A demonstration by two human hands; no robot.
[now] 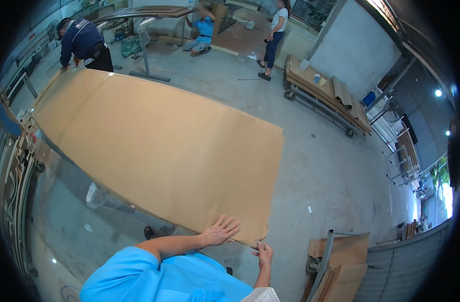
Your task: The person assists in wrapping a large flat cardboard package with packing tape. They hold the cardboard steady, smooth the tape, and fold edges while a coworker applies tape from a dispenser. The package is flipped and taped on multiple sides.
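A large brown cardboard sheet (159, 146) stretches out in front of me, from my body to the far left, raised above the floor on a stand. My left hand (221, 231) lies flat on its near edge with the fingers spread. At the near right corner, my right hand (263, 255) has its fingers closed on the cardboard's edge. The corner looks slightly ragged there. What lies beneath the cardboard is hidden.
A co-worker in dark blue (84, 45) bends over the sheet's far end. Two more people are further back. A wheeled cart (330, 100) carries stacked boards at the right. Folded cardboard (346, 256) leans near a metal frame at lower right.
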